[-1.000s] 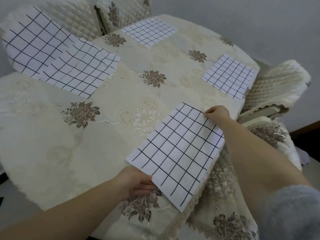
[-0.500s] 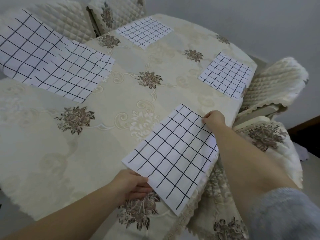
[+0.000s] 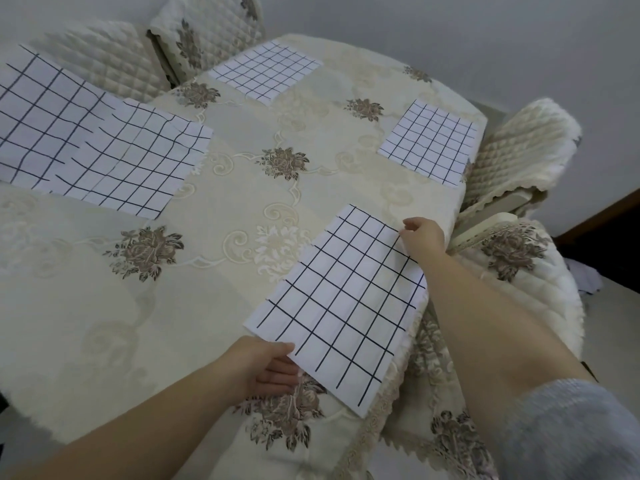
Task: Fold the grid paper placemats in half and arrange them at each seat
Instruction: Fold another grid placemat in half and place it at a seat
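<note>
A folded grid paper placemat (image 3: pixel 341 303) lies at the near right edge of the round table (image 3: pixel 194 282), its right side overhanging the rim. My left hand (image 3: pixel 268 367) pinches its near corner, thumb on top and fingers under the sheet. My right hand (image 3: pixel 424 235) grips its far right corner with curled fingers. Two more folded placemats lie flat at other seats, one at the far edge (image 3: pixel 265 71) and one at the right (image 3: pixel 429 142). Larger unfolded grid sheets (image 3: pixel 100 147) overlap in a pile at the far left.
The table wears a cream floral cloth. Quilted cream chairs stand around it: two at the back (image 3: pixel 204 29), one at the right (image 3: pixel 519 154), and a floral-covered one (image 3: pixel 519 271) close by my right arm. A plain wall runs behind.
The near placemat has slid slightly toward the table's rim with both hands still on its corners. My head has tilted, shifting the whole view a little.
</note>
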